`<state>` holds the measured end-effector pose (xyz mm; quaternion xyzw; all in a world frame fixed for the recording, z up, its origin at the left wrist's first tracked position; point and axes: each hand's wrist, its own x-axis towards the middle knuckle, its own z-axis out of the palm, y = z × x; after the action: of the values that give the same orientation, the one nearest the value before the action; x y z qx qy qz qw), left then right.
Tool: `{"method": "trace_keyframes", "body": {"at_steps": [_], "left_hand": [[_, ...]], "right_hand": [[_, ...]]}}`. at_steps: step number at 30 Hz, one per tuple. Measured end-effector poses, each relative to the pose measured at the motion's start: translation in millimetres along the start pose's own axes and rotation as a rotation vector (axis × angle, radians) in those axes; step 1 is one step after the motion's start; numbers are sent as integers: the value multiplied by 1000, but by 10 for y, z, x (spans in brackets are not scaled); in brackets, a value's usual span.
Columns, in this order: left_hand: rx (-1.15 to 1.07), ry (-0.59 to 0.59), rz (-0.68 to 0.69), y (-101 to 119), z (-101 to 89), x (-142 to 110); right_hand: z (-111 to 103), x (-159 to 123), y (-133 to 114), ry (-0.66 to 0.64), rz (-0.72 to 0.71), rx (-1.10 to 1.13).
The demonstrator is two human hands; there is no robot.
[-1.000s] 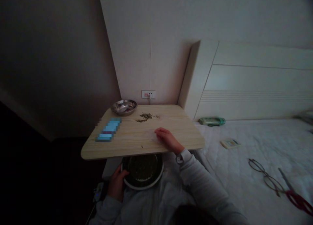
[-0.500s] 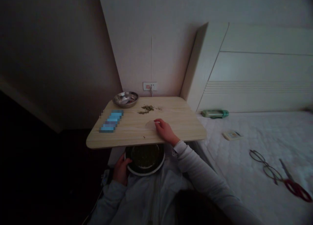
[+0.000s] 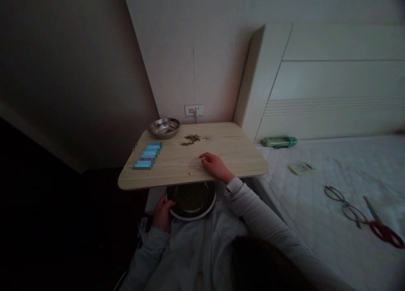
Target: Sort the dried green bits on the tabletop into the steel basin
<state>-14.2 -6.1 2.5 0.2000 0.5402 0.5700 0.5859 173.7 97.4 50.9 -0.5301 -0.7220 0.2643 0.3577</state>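
My left hand (image 3: 162, 214) grips the left rim of a round dark dish (image 3: 191, 198) with a pale outer edge, held on my lap under the table's front edge. Green bits seem to lie in the dish, but the light is dim. Over the front part of the wooden table (image 3: 240, 152), my right hand (image 3: 215, 165) has its fingers closed on a thin, see-through piece (image 3: 194, 160); its exact kind is unclear. Farther back on the tabletop lies a loose pile of small green grains (image 3: 192, 138), with a few specks (image 3: 189, 173) near the front edge.
A steel bowl (image 3: 164, 133) stands at the table's back left, with a blurred-out phone-like object (image 3: 147, 156) before it. On the bed (image 3: 284, 189) at right are a green bottle (image 3: 279, 142), a small pale box (image 3: 301, 168), glasses (image 3: 345, 206) and red-handled scissors (image 3: 384, 232).
The view has shifted slightly, so everything sits a little differently in the frame. Both hands keep their holds, and the grain pile looks the same.
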Motion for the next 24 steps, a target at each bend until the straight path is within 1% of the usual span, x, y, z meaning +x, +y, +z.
{"method": "trace_keyframes", "body": {"at_steps": [6, 9, 13, 20, 24], "left_hand": [[26, -5, 31, -24, -27, 23], [27, -17, 33, -41, -43, 41], [15, 0, 31, -41, -32, 38], [24, -7, 23, -50, -32, 45], [35, 1, 13, -44, -33, 38]], "right_hand": [[-28, -51, -37, -45, 39, 34], [-31, -62, -35, -61, 34, 39], [-35, -63, -32, -72, 25, 6], [-28, -94, -2, -147, -1, 41], [-31, -116, 11, -205, -21, 104]]}}
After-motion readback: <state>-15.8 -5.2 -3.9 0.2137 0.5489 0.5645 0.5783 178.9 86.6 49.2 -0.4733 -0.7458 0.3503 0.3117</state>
